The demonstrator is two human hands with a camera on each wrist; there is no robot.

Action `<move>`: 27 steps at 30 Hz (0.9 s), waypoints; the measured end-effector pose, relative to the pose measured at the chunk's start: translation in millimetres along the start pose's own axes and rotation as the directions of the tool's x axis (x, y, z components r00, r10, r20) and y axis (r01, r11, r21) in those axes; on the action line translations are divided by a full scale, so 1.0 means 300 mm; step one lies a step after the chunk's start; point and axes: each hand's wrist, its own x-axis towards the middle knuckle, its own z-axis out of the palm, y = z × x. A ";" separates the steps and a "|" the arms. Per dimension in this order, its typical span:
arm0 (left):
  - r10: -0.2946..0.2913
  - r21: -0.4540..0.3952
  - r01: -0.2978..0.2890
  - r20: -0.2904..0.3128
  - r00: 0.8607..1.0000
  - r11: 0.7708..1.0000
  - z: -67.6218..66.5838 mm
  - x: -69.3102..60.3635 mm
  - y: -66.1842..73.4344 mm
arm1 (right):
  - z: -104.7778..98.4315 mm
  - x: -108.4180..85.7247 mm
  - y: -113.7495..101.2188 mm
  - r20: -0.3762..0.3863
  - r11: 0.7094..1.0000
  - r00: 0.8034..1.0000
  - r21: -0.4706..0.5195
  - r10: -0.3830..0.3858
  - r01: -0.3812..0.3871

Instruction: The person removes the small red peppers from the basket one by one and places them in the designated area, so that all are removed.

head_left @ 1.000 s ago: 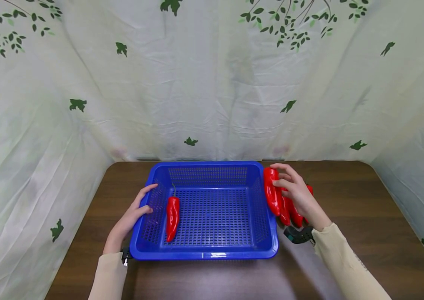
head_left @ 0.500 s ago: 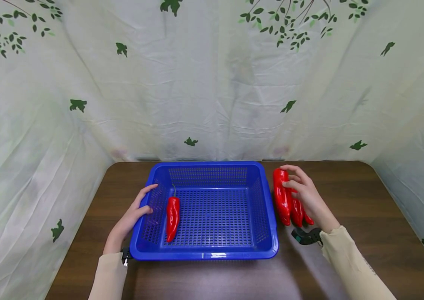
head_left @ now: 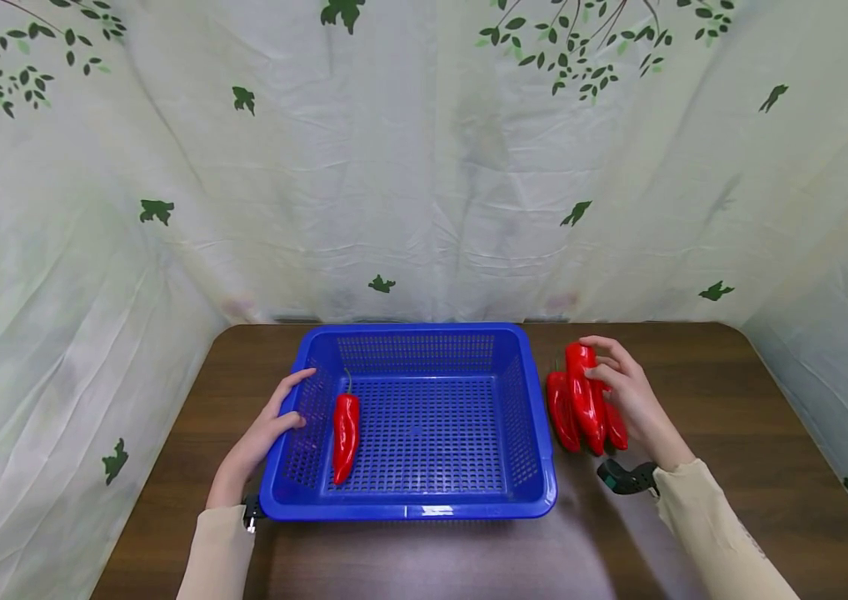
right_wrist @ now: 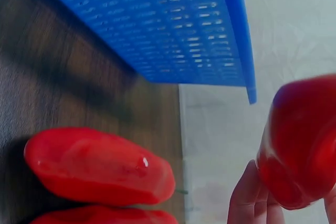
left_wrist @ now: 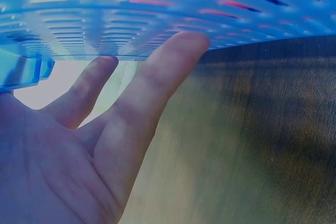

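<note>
In the head view my right hand (head_left: 632,402) holds a glossy red chili pepper (head_left: 584,396) lengthwise, just right of the blue plastic basket (head_left: 469,510). The right wrist view has this held pepper (right_wrist: 302,140) up close, with fingers (right_wrist: 247,195) along its lower side. Another red pepper (head_left: 561,410) lies on the table to its left, and one more (head_left: 616,427) is partly covered at its right. Over the basket's left rim rests my left hand (head_left: 268,427), its thumb (left_wrist: 157,77) and a finger fairly straight; the remaining fingers are hidden. Inside the basket, a red pepper (head_left: 346,437) lies toward the left.
A brown wooden table (head_left: 701,400) bears everything. Its far edge meets a pale curtain (head_left: 424,208) printed with leaves. The basket's slotted wall (right_wrist: 178,30) rises beside the loose peppers. Each wrist wears a dark strap (head_left: 626,477).
My right hand has moved rightward, away from the basket's rim, with the pepper still in its grip. A pepper on the table beneath has come into sight at the left. My left hand stays put.
</note>
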 end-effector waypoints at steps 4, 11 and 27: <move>-0.004 -0.001 0.004 -0.001 1.000 1.000 0.000 -0.002 -0.002 | -0.016 -0.009 0.006 -0.012 1.000 1.000 0.000 0.003 -0.003; -0.015 0.005 0.015 -0.004 1.000 1.000 -0.006 0.000 -0.008 | -0.046 -0.023 0.016 -0.013 0.998 1.000 0.058 -0.018 0.018; -0.021 0.002 0.021 -0.002 1.000 1.000 -0.010 0.004 -0.008 | -0.129 -0.034 0.058 -0.074 0.994 0.996 0.098 -0.043 0.050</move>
